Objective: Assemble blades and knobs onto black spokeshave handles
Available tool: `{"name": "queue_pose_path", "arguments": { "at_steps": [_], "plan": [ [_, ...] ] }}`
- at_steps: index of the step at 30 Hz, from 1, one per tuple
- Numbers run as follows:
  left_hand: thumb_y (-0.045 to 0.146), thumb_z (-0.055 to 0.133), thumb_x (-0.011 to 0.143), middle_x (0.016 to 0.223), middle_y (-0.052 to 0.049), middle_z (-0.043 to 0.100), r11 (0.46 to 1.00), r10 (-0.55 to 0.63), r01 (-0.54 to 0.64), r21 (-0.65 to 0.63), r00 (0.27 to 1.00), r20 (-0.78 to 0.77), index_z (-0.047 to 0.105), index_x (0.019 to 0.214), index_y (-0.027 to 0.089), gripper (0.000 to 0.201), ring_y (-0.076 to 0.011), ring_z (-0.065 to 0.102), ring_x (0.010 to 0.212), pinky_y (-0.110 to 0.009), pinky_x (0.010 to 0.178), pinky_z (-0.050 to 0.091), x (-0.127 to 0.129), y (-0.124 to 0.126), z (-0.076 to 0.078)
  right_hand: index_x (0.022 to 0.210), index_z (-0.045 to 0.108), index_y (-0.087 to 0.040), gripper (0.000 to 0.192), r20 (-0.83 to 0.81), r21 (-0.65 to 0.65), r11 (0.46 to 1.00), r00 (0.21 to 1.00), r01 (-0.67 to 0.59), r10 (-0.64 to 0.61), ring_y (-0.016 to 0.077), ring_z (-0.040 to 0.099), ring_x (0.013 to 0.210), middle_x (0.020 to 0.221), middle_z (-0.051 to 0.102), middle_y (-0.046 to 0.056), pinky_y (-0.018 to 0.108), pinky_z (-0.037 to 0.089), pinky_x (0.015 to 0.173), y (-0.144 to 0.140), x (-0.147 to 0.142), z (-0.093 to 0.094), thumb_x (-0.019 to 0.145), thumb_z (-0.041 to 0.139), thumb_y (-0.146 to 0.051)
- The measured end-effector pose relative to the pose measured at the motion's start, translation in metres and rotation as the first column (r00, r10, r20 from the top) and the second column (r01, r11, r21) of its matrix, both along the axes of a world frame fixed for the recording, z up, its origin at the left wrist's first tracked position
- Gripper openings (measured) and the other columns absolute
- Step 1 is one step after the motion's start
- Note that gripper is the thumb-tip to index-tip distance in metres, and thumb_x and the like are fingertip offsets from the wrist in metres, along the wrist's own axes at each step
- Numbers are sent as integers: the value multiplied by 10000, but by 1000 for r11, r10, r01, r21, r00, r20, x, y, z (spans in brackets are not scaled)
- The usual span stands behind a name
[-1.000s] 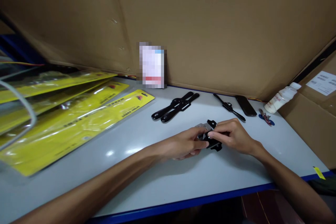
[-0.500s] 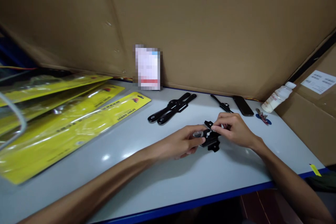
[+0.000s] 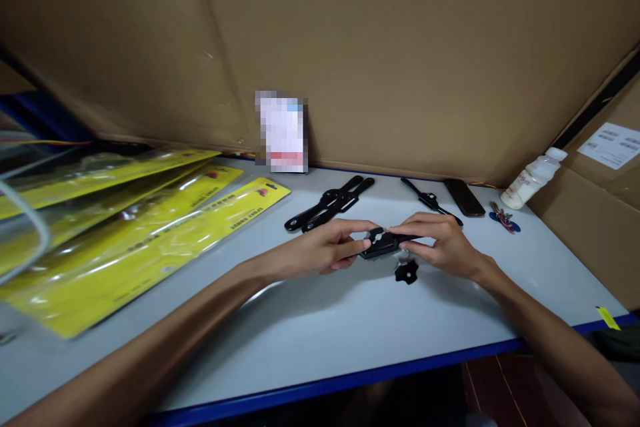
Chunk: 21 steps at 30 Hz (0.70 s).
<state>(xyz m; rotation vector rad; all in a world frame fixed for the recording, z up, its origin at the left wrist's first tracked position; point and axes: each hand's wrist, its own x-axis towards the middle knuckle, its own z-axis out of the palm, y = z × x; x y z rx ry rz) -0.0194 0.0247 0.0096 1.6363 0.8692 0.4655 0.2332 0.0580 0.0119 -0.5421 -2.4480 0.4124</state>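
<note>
Small black clamp [image 3: 381, 245] looks light and stiff, held just above the table [image 3: 310, 333]. Left hand [image 3: 320, 252] and right hand [image 3: 440, 243] both pinch its ends. Black knob [image 3: 406, 271] sits just below the grip.

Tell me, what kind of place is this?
Probably a packing or assembly bench in a small workshop: cardboard boxes wall in a plain table, yellow retail sleeves lie stacked, and both hands hold a small black part.

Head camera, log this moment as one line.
left hand: holds black clamp part | right hand: holds same part | black knob: on table, beneath
</note>
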Motion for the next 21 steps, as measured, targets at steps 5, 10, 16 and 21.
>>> {"name": "queue_pose_path", "arguments": {
  "at_steps": [5, 10, 16, 21],
  "plan": [
    [388, 451, 993, 545, 106, 319, 999, -44, 43, 20, 998, 40, 503, 1384, 126, 473, -67, 228, 424, -195, 400, 201, -4, 1, 3, 1116, 741, -189, 225, -72, 59, 998, 997, -26, 31, 152, 674, 824, 937, 734, 76, 305, 558, 729, -1, -2, -1, 921, 631, -171],
    [387, 444, 999, 535, 106, 322, 998, -48, 46, 44, 998, 44, 494, 1422, 126, 500, -63, 226, 418, -190, 395, 205, -5, 0, 4, 1102, 743, -194, 216, -91, 105, 994, 995, -31, 41, 147, 670, 833, 949, 737, 76, 300, 561, 723, -2, -4, -2, 937, 608, -165],
    [399, 445, 993, 554, 97, 322, 998, -37, 37, 58, 999, 11, 490, 1439, 142, 516, -72, 249, 437, -186, 399, 209, -7, 2, -1, 1326, 614, -213, 369, 24, 107, 994, 999, 19, -22, 156, 624, 814, 939, 680, 65, 313, 530, 720, -4, -3, -3, 961, 570, -185],
    [442, 443, 989, 600, 92, 265, 999, -3, 2, 41, 1000, 13, 534, 1403, 141, 521, -73, 255, 463, -186, 408, 214, -6, 1, 0, 1371, 574, -204, 392, 126, 73, 997, 992, -22, 12, 146, 574, 796, 913, 625, 52, 289, 497, 722, -5, -1, 1, 981, 533, -190]
  ]
}}
